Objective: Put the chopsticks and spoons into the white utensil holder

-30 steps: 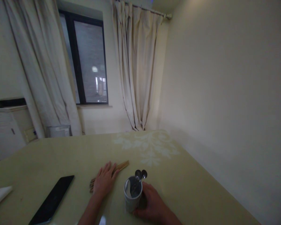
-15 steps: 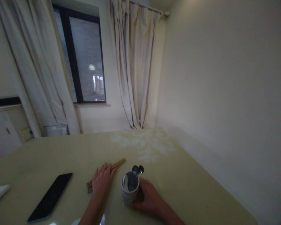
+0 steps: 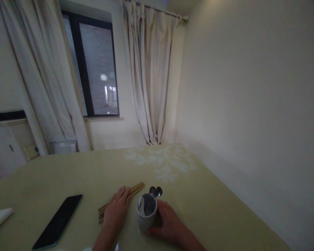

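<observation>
My left hand (image 3: 117, 208) lies over a bundle of wooden chopsticks (image 3: 136, 188), its fingers stretched out across them and its palm down. The chopsticks rest on the table, both ends showing past the hand; the lower ends fan apart slightly. My right hand (image 3: 170, 220) curves around the right side of a white cup (image 3: 146, 223), thumb low at the front and fingers partly hidden behind it. The cup stands upright just right of my left hand. Inside are metal spoons, two shiny spoon bowls (image 3: 156, 191) sticking out over the far rim.
A black phone (image 3: 58, 222) lies on the pale green table (image 3: 75, 174) to the left. A white object (image 3: 0, 218) sits at the left edge. The wall (image 3: 251, 122) runs along the table's right side; curtains (image 3: 151, 76) and a window (image 3: 99, 69) are behind.
My left hand and the chopsticks have shifted slightly toward me, and the chopsticks' lower ends have spread a little. My right hand stays at the cup. The view has tilted slightly.
</observation>
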The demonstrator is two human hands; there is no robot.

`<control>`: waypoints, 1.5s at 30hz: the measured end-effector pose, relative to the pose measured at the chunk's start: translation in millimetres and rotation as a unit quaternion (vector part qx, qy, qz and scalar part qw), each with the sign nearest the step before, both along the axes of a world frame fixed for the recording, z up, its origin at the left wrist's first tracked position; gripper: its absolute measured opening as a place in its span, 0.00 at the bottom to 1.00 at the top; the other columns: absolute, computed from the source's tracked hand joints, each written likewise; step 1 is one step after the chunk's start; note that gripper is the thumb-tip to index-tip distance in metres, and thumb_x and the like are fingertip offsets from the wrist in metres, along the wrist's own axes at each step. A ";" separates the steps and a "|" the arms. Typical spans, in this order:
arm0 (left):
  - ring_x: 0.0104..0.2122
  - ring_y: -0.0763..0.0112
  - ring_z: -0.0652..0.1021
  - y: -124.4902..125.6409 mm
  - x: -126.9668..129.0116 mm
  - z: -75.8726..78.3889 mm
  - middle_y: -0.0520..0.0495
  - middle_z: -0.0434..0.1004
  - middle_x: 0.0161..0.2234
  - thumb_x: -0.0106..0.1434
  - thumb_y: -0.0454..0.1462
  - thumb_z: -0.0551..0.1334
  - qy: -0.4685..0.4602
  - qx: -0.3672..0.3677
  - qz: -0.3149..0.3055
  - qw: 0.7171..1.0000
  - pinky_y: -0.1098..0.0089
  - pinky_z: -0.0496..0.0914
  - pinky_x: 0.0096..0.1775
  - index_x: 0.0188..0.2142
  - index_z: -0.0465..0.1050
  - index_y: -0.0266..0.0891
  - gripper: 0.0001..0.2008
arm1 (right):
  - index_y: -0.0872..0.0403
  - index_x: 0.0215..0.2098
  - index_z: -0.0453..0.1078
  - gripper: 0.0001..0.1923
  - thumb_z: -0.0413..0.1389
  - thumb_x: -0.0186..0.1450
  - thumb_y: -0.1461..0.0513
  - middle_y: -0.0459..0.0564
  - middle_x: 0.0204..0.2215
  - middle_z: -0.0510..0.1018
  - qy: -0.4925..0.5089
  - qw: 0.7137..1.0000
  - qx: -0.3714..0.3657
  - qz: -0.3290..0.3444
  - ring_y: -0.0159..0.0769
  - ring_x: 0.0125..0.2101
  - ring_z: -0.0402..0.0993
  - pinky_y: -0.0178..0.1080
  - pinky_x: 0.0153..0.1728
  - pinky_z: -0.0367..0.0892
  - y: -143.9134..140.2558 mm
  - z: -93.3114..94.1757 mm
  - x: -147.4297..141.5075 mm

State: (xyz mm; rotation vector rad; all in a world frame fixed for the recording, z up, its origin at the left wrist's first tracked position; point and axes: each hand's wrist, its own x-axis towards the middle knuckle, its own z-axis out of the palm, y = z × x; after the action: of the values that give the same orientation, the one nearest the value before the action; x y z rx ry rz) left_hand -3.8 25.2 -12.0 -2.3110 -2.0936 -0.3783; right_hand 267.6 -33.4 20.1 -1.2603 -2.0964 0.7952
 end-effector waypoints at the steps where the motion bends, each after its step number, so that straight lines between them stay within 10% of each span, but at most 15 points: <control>1: 0.70 0.57 0.67 -1.7 1.0 0.1 0.41 0.66 0.71 0.77 0.39 0.49 0.010 0.003 0.001 1.000 0.53 0.62 0.69 0.69 0.68 0.41 0.25 | 0.48 0.64 0.72 0.49 0.77 0.48 0.44 0.58 0.62 0.77 0.007 1.000 0.008 0.004 0.61 0.60 0.72 0.53 0.64 0.62 0.2 -3.1 0.8; 12: 0.70 0.58 0.68 -1.6 0.2 0.3 0.42 0.67 0.71 0.76 0.36 0.50 0.029 0.002 -0.020 0.999 0.53 0.62 0.70 0.70 0.66 0.41 0.26 | 0.48 0.60 0.72 0.39 0.40 0.71 0.32 0.56 0.46 0.80 0.131 0.974 0.183 -0.035 0.47 0.40 0.77 0.46 0.43 0.74 2.7 -9.6 9.0; 24: 0.74 0.53 0.59 -8.2 0.1 16.9 0.42 0.54 0.75 0.76 0.44 0.48 0.045 -0.056 -0.022 0.997 0.45 0.53 0.72 0.74 0.56 0.43 0.30 | 0.51 0.45 0.79 0.14 0.54 0.76 0.53 0.49 0.34 0.81 0.213 0.940 0.220 -0.149 0.37 0.32 0.77 0.35 0.35 0.71 -4.0 49.7 -16.1; 45: 0.73 0.57 0.62 -9.1 0.3 9.7 0.44 0.58 0.74 0.76 0.37 0.47 0.062 -0.032 -0.039 0.997 0.49 0.58 0.71 0.73 0.60 0.44 0.27 | 0.53 0.43 0.79 0.12 0.61 0.72 0.53 0.50 0.33 0.82 0.398 0.820 0.295 -0.288 0.35 0.28 0.78 0.36 0.30 0.76 9.4 112.4 -14.3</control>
State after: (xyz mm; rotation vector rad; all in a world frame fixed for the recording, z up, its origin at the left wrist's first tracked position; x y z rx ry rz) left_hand -3.5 16.1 -2.3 -2.3879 -1.9932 -0.1669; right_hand 253.3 -24.0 132.5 -0.8896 -1.0458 0.2584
